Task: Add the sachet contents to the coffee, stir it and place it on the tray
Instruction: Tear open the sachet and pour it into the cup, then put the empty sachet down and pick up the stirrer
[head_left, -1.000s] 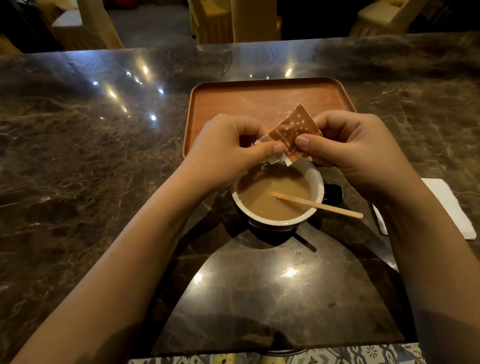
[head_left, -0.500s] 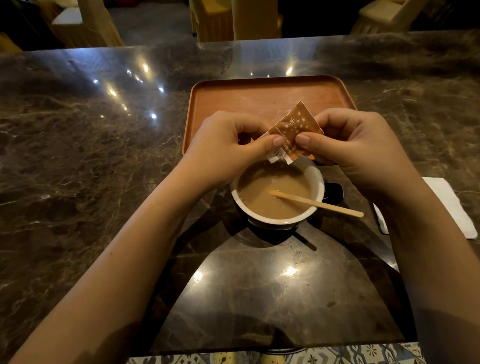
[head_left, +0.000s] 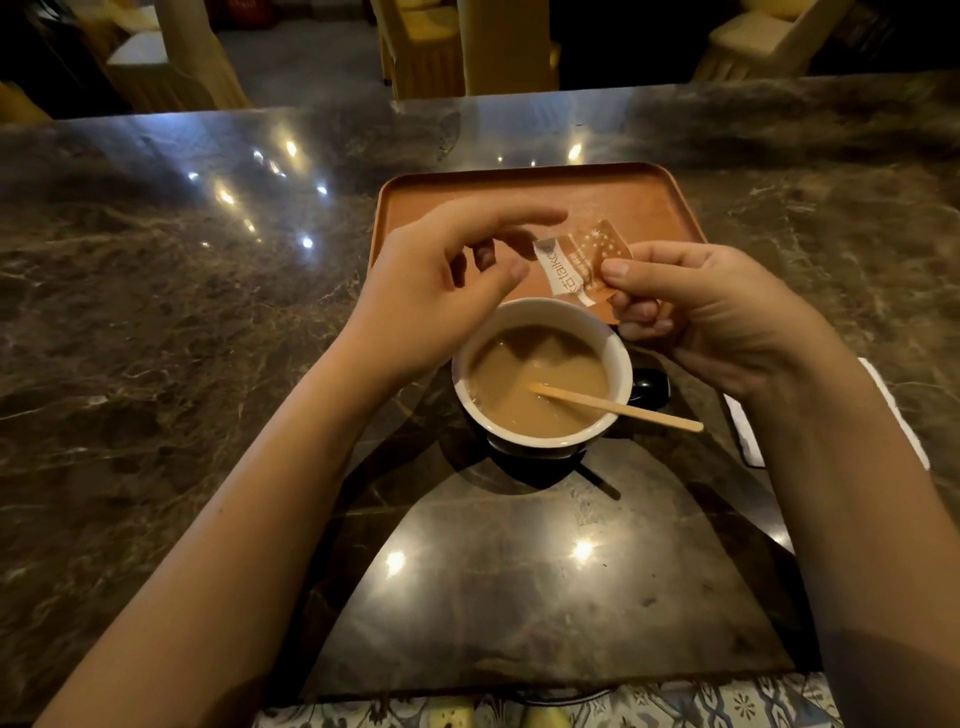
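A dark marble counter (head_left: 156, 322) is filling the frame from the left edge. Left of centre, the left hand (head_left: 436, 291) is hovering with its fingers loosely spread and curled, gripping nothing, just above the left rim of the cup. To its right, in the upper middle of the frame, the sachet (head_left: 582, 267) is sitting in the air over the far rim of the cup, its long axis slanting from lower left to upper right, its white printed end pointing toward the left hand without touching it. Below it the cup (head_left: 618, 353) of milky coffee is standing on the counter, with a wooden stirrer (head_left: 623, 409) leaning in it, its free end pointing right. Behind the cup the orange tray (head_left: 467, 192) is lying flat. The right hand (head_left: 711, 317) is pinching the sachet's right edge between thumb and fingers. A white napkin (head_left: 748, 431) is lying at the right edge.
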